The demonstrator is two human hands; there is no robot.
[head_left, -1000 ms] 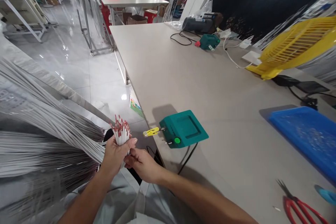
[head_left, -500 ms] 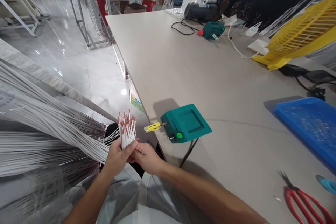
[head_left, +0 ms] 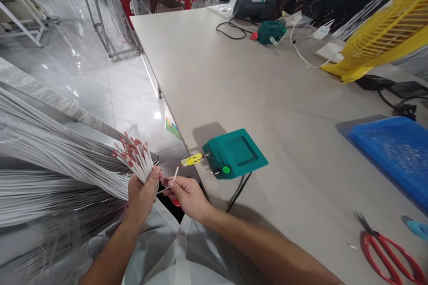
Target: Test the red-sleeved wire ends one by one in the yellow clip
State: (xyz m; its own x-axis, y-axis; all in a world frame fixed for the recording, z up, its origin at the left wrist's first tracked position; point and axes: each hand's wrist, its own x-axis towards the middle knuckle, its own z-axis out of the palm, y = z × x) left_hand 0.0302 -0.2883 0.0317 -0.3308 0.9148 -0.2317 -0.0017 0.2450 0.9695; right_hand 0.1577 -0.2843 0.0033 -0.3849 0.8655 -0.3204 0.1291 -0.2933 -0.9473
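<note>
A bundle of white cables [head_left: 142,167] with reddish wire ends is gripped in my left hand [head_left: 142,198], tilted toward the upper left. My right hand [head_left: 189,196] pinches one single cable [head_left: 175,173] from it, its reddish tip pointing up. That tip stands just left of and below a yellow clip-like piece [head_left: 192,160], apart from it. The yellow piece juts over the table edge from a teal device [head_left: 236,153] with a green button. Long white cables [head_left: 83,160] run in from the left toward the bundle.
Red-handled scissors [head_left: 384,245] lie at the lower right of the table [head_left: 301,129], below a blue tray [head_left: 394,156]. A yellow fan [head_left: 384,40] stands at the right. Farther back sit a smaller teal device [head_left: 271,32] and a dark machine [head_left: 256,9].
One cable has been separated from the bundle and is now in my right hand's pinch. My left hand has shifted slightly left, and the bundle has fanned out and tilted left.
</note>
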